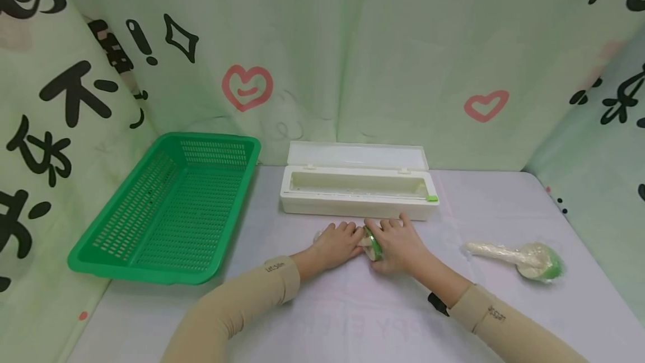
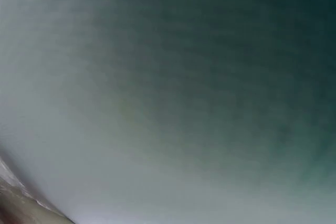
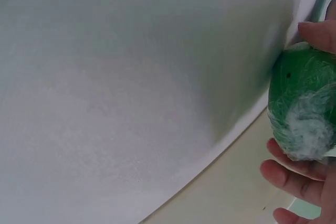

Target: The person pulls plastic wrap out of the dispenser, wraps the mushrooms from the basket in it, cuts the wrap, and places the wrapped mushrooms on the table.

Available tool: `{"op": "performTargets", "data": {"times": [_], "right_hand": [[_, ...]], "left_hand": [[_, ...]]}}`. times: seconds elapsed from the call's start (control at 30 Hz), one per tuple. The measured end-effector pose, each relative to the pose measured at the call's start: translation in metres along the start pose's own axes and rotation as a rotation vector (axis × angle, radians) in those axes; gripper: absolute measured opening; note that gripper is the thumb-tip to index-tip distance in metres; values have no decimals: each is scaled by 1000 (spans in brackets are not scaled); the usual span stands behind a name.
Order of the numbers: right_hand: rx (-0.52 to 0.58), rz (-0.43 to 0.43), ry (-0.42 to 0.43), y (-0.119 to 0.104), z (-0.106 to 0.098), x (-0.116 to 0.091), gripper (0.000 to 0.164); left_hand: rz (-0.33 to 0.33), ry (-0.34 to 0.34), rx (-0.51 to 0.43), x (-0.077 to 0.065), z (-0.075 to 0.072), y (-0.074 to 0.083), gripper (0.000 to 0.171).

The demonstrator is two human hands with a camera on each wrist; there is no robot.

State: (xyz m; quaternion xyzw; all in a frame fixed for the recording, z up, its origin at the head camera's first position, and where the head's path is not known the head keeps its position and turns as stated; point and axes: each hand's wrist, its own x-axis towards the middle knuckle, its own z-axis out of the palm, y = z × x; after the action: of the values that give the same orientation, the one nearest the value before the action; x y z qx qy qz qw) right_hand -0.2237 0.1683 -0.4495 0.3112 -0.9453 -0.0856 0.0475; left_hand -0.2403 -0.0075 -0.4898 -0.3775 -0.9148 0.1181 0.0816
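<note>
Both hands work on one film-wrapped, spoon-shaped thing (image 1: 372, 244) with a green rounded end, low over the table before the white box. My left hand (image 1: 339, 245) holds its pale handle part, mostly hidden under the fingers. At the green end, my right hand (image 1: 400, 246) grips with thumb and fingers. In the right wrist view that green end (image 3: 302, 98) shows crumpled clear film, between the thumb and fingers of the right hand (image 3: 315, 182). The left wrist view is dark and blurred, with only a sliver of something wrapped in its lower left corner.
Behind the hands stands a long white box (image 1: 353, 206), its lid (image 1: 356, 154) raised. A green slotted basket (image 1: 221, 256) is at the left. To the right lies another film-wrapped, spoon-shaped thing (image 1: 529, 259) with a green end. Patterned curtains (image 1: 353, 43) hang around the white-covered table (image 1: 322, 324).
</note>
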Motion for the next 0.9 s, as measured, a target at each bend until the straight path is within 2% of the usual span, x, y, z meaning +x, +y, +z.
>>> {"op": "performTargets", "data": {"times": [0.17,0.47,0.67,0.77,0.9], "right_hand": [[36,-16,58,-3,4,1,80],[37,-39,72,-3,7,4,79],[39,-28,67,-3,7,4,79],[37,-31,72,-3,7,4,79],[29,-37,81,-3,7,5,79]], "left_hand": [[19,-6,38,0,1,-1,41],[21,-16,48,-1,1,-1,38],[15,-15,80,-1,1,-4,44],[-15,0,85,-8,1,-10,53],[-90,12,61,-26,-1,-25,60]]}}
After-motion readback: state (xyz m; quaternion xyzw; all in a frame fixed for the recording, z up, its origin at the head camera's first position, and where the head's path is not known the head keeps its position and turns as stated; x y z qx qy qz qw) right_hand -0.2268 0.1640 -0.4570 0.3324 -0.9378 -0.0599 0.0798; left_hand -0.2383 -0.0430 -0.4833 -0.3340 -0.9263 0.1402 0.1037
